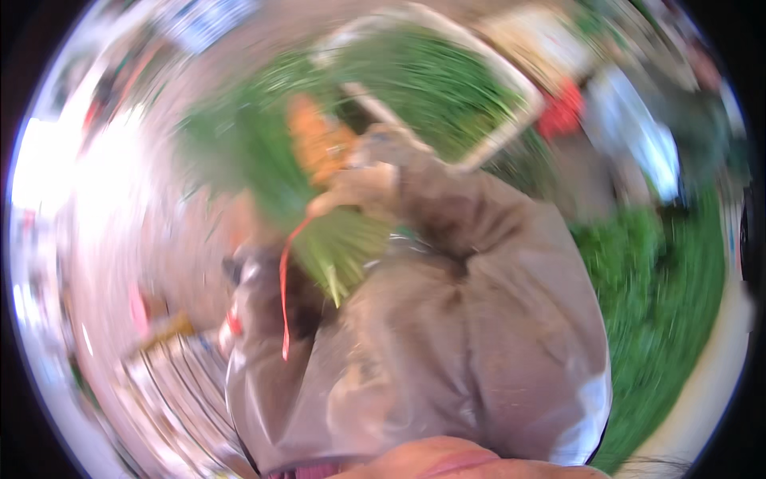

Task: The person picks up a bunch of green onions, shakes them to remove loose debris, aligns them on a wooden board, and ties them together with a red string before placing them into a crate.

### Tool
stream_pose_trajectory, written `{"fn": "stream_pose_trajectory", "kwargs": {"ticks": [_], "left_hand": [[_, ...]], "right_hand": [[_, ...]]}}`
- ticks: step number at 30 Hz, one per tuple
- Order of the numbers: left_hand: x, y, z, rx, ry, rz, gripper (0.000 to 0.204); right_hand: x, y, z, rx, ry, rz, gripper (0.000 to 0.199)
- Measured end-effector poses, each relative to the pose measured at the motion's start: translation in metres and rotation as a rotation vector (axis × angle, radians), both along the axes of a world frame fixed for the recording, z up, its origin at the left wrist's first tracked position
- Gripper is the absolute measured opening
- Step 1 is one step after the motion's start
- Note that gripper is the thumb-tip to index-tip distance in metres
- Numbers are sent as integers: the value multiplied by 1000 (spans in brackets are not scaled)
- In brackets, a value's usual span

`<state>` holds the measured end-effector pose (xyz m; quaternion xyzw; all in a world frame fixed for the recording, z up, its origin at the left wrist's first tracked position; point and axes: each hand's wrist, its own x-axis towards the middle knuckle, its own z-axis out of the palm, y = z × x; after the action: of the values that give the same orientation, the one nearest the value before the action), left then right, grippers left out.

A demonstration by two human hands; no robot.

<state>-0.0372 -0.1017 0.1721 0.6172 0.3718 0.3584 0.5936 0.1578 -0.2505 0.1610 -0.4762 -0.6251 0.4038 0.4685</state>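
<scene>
Motion smears much of the picture. A thick bunch of long, thin green leaves (343, 243), like garlic chives, lies over my lap, its pale stalk ends toward me and its tips fanning to the far left. My right hand (355, 190) is closed on the bunch near its middle. A narrow red strip (286, 295) dangles from beside its fingers. Just beyond that hand is a blurred orange thing (313, 137) against the leaves; its kind cannot be made out. My left hand (244, 223) is at the bunch's left side, its fingers smeared and partly hidden.
Ahead stands a pale, shallow crate (528, 102) heaped with similar greens. More greens (662, 319) lie along my right. A red object (562, 110) and a pale plastic bag (638, 132) are at the far right. A slatted pale stack (179, 387) is at the near left.
</scene>
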Motion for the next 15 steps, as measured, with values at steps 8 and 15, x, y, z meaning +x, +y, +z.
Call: {"fn": "stream_pose_trajectory", "kwargs": {"ticks": [8, 15], "left_hand": [[77, -67, 133, 106, -75, -764, 41], [221, -137, 144, 525, -24, -977, 53]], "right_hand": [[22, -55, 158, 654, 218, -690, 92], [139, -123, 165, 540, -451, -1338, 67]]}}
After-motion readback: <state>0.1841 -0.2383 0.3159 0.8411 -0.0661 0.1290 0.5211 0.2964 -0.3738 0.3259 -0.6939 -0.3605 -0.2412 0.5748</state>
